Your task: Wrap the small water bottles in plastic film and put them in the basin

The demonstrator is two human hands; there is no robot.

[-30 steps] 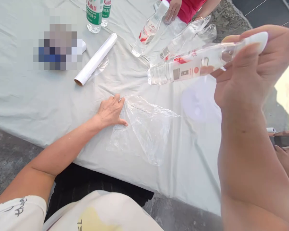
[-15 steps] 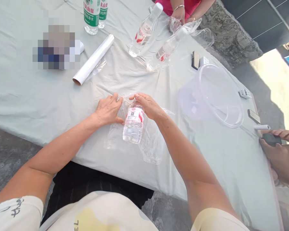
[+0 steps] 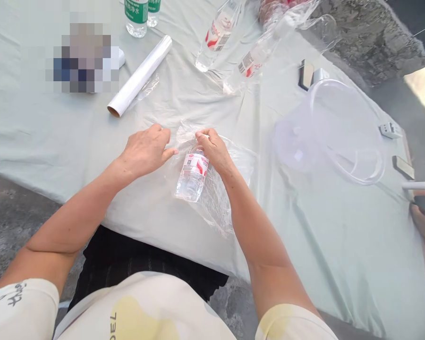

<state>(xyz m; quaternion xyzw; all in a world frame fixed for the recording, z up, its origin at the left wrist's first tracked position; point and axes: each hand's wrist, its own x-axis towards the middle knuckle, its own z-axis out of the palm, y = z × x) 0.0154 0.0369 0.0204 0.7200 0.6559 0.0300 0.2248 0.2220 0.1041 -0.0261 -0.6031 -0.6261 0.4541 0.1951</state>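
Observation:
A clear water bottle (image 3: 190, 177) with a red-and-white label lies on the table, its base towards me. Crinkled clear plastic film (image 3: 217, 208) is spread under and around it, reaching past its neck end. My right hand (image 3: 216, 150) bends over the neck end, with thumb and fingertips pinched together on the film; the neck is mostly hidden. Left of the bottle, my left hand (image 3: 147, 150) hovers close to the film's edge. Its thumb stands apart from the bent fingers, and nothing shows between them.
A roll of plastic film (image 3: 140, 78) lies beyond my left hand. Farther back stand a labelled bottle (image 3: 217, 38), a film-covered bottle (image 3: 255, 61) by another person's hand, and green-labelled bottles (image 3: 136, 19). A clear plastic tub (image 3: 293, 137) lies on its side at right.
My left hand has moved left, away from the bottle. My right fingers have closed from a flatter pose over the neck. The film has spread to the upper right, and the view has shifted.

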